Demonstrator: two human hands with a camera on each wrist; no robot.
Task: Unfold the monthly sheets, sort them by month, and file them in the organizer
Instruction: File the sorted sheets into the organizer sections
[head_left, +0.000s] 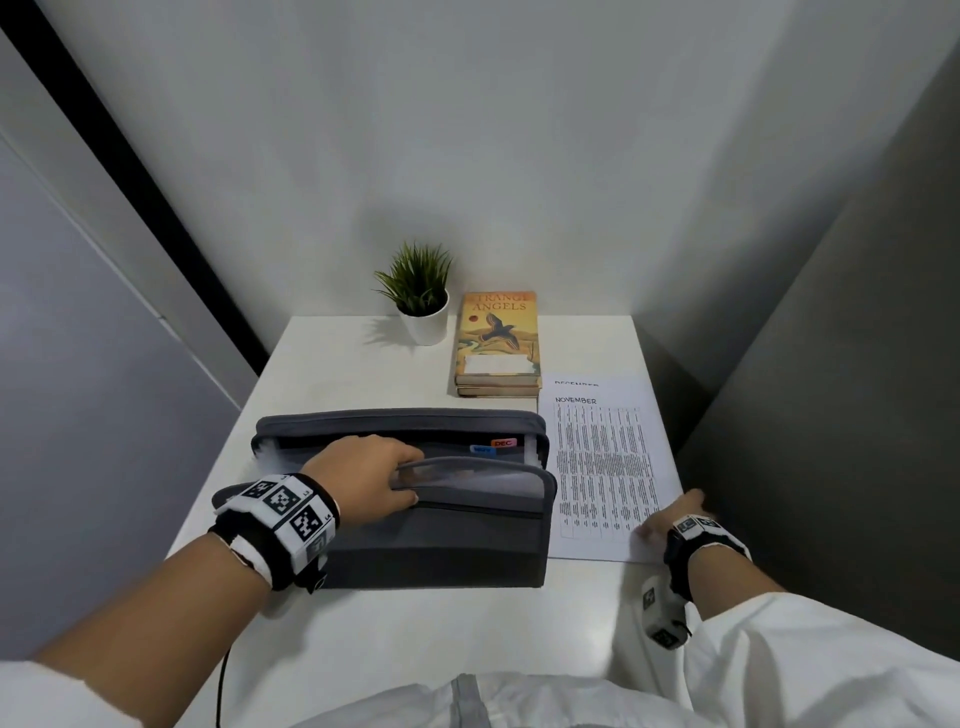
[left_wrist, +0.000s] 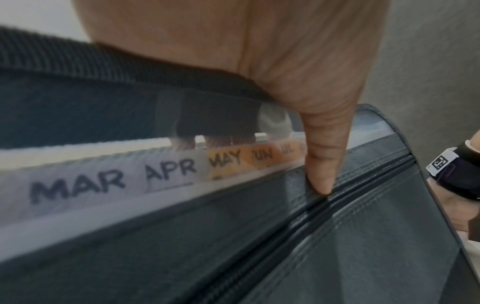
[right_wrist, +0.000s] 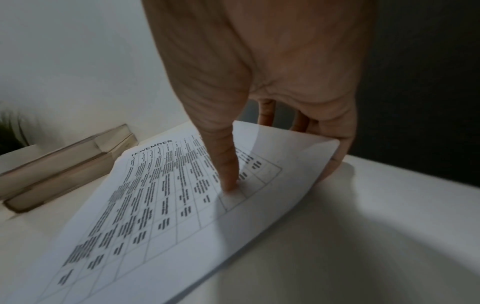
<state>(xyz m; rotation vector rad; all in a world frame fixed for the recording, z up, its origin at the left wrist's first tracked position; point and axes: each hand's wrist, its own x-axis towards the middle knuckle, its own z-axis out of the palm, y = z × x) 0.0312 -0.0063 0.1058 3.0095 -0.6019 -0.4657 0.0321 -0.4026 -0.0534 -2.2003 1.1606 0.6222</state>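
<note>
A dark grey organizer (head_left: 441, 540) stands open on the white table, its month tabs (left_wrist: 168, 171) reading MAR, APR, MAY, JUN; a DEC tab (head_left: 503, 443) shows at the right. My left hand (head_left: 374, 475) grips the organizer's front wall (left_wrist: 259, 236), thumb (left_wrist: 320, 164) outside and fingers inside among the dividers. To the right lies the NOVEMBER sheet (head_left: 602, 467) on top of a DECEMBER sheet (head_left: 576, 383). My right hand (head_left: 670, 517) pinches the near right corner of the NOVEMBER sheet (right_wrist: 161, 205), thumb (right_wrist: 228, 164) on top, fingers underneath, lifting that corner off the table.
Stacked books (head_left: 496, 340) lie behind the organizer, with a small potted plant (head_left: 421, 301) left of them. The table (head_left: 415, 634) sits in a corner: white wall behind, dark panel close on the right. Its right edge runs next to the sheets.
</note>
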